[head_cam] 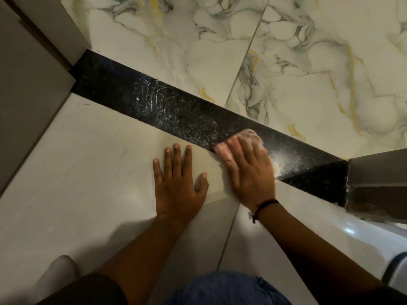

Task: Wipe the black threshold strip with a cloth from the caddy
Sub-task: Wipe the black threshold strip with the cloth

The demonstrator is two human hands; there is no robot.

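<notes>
The black threshold strip (171,106) runs diagonally from upper left to lower right between two floors. White streaks and soapy smears mark its middle and its right part. My right hand (248,170) presses flat on a pink cloth (222,150) at the strip's near edge, right of centre; most of the cloth is hidden under the palm. My left hand (176,183) lies flat on the plain pale floor just below the strip, fingers spread, holding nothing. The caddy is not in view.
Marble-patterned tiles (308,62) with grey and gold veins lie beyond the strip. Grey door-frame posts stand at the left end (33,84) and the right end (378,183). A white object with a dark band (396,267) sits at the lower right. My knees fill the bottom edge.
</notes>
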